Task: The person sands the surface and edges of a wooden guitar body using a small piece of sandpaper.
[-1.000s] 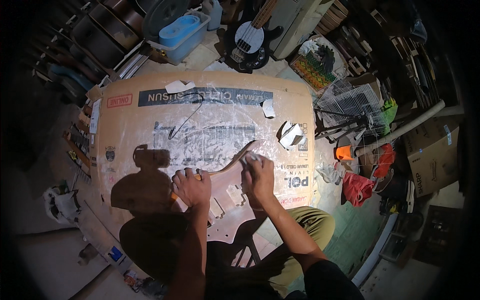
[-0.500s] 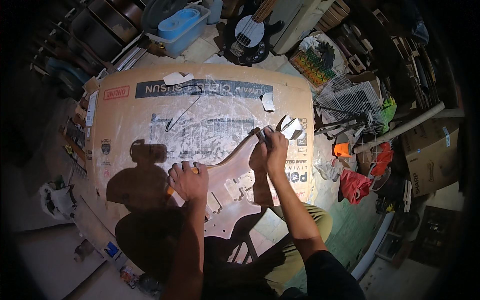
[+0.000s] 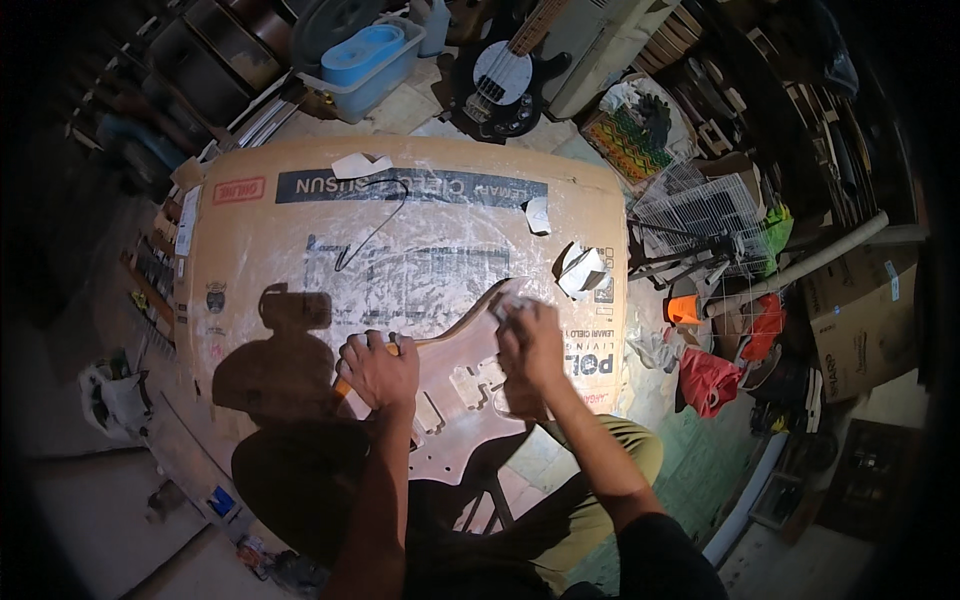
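Note:
An unfinished pale-brown guitar body [image 3: 460,430] with routed cavities lies across my lap, against the cardboard sheet [image 3: 250,240]. My left hand [image 3: 379,365] grips its left part, fingers curled over the edge beside an orange strip that I cannot make out clearly. On the upper horn, my right hand [image 3: 530,340] is closed on a small greyish pad [image 3: 510,310], slightly blurred and partly hidden by the fingers. White paper scraps [image 3: 580,275] and a bent black wire [image 3: 400,210] rest on the cardboard.
A black bass guitar [image 3: 495,85] and a blue plastic tub [image 3: 370,90] stand beyond the cardboard. At the right are wire racks [image 3: 710,210], a long pole [image 3: 820,250], red cloth [image 3: 705,380] and a cardboard box [image 3: 860,320]. Dark guitar bodies [image 3: 200,50] line the upper left.
Over the last second my right hand went up to the horn's tip, then back down and left. The guitar body's horn shifted up and back with it. My left hand keeps its grip.

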The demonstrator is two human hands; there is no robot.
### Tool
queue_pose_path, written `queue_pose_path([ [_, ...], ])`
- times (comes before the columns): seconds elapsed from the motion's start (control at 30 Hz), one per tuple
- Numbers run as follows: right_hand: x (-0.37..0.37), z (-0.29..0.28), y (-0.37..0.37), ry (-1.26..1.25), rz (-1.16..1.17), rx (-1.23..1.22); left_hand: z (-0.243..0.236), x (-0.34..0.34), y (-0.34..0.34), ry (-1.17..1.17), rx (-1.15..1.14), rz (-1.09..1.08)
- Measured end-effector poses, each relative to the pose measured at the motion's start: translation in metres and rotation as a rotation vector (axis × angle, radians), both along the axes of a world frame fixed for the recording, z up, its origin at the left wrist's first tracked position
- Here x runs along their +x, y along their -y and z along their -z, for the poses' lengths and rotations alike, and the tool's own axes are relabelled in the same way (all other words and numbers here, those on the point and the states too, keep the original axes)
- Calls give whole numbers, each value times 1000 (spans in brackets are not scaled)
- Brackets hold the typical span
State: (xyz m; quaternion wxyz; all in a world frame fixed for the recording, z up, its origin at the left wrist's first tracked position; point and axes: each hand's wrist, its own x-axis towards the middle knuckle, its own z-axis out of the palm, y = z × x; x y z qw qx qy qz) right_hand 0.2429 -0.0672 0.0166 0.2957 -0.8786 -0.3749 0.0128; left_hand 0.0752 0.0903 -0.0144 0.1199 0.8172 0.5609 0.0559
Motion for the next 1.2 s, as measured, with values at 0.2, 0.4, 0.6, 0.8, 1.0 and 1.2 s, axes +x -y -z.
queue_pose_path([
  [0.2, -6, 22, 5, -102, 106, -39, 4, -1, 1, 0, 10, 2],
  [0.4, 30, -4, -7, -15, 140, 41, -5, 4, 1, -4, -27, 1],
  [0.6, 7, 13, 2, -75, 61, 18, -1, 1, 0, 11, 0, -10],
  [0.8, 13, 20, -4, 43, 112, 54, 3, -1, -1, 20, 35, 1],
  [1.0, 35, -4, -22, 9, 161, 88, 2, 2, 0, 1, 21, 5],
  [1.2, -11, 2, -10, 2, -11, -35, 4, -2, -2, 33, 58, 0],
])
